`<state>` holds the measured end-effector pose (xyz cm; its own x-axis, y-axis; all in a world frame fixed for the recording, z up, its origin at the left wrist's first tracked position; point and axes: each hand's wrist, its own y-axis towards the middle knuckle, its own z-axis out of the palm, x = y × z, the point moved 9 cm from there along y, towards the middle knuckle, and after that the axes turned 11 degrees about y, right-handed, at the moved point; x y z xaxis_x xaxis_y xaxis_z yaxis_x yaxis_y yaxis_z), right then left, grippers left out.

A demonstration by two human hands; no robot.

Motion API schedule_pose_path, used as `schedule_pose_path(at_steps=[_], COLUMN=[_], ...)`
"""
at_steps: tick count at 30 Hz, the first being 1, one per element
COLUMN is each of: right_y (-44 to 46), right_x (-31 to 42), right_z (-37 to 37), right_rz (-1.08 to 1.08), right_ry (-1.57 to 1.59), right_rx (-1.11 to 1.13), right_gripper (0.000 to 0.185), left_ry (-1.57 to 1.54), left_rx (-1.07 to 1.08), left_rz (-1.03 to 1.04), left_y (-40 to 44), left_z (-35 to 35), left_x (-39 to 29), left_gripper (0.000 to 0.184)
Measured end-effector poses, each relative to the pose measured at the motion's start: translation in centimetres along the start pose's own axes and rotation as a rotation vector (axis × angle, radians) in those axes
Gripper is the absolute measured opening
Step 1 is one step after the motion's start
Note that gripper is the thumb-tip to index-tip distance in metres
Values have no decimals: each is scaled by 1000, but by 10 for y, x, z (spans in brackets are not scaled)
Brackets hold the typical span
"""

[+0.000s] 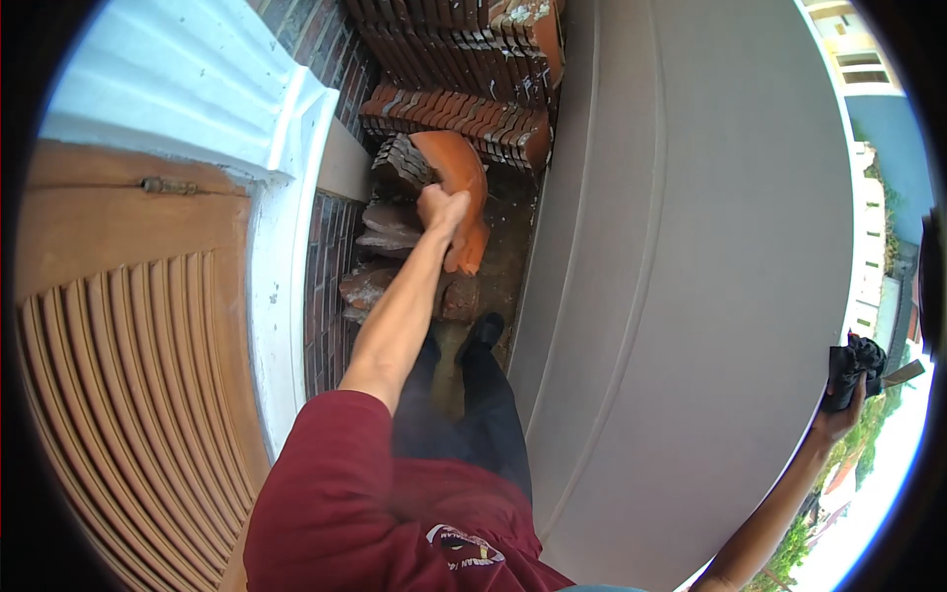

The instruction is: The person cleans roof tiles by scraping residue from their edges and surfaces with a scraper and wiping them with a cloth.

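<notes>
Head view: the left hand (443, 209) grips a smooth, curved orange clay roof tile (472, 176) beside weathered red-brown clay tile stacks (456, 118); the right hand (844, 416) clasps a crumpled black bundle (856, 367) near the smooth grey wall's edge (844, 247).

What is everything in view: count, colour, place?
curved clay roof tile: one, orange, centre
stacked ridged clay tiles: many, reddish, top centre
weathered rounded pieces: several, brown, near tile
louvred wooden door: one, brown, left
moulded surround: one, white, beside door
brick wall: one, dark, beside surround
broad smooth panel: one, grey, right
crumpled bundle: one, black, far right
distant buildings: several, pale, right edge
leafy plants: several, green, lower right
printed shirt: one, maroon, bottom
trousers: one pair, dark, lower centre
shoe: one visible, black, lower centre
left hand: one, gripping tile
right hand: one, holding bundle
</notes>
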<state>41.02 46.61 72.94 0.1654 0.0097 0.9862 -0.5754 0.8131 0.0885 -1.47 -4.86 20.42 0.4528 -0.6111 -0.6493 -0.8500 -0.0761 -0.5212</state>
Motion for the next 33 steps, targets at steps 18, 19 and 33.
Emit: schedule_pose_path(at_steps=[18,19,33], right_y=[82,84,78], right_x=[-14,-15,-11], right_z=[11,14,64], right_rz=[77,78,22], right_ry=[-32,-38,-111], right_rx=[240,263,399], right_gripper=[34,34,38], left_ry=[32,46,395], left_rx=[-170,-194,-118], left_rz=[287,298,34], left_y=[-353,-367,-379], left_z=[-77,-78,-90], left_x=[68,86,403], left_gripper=[18,18,15])
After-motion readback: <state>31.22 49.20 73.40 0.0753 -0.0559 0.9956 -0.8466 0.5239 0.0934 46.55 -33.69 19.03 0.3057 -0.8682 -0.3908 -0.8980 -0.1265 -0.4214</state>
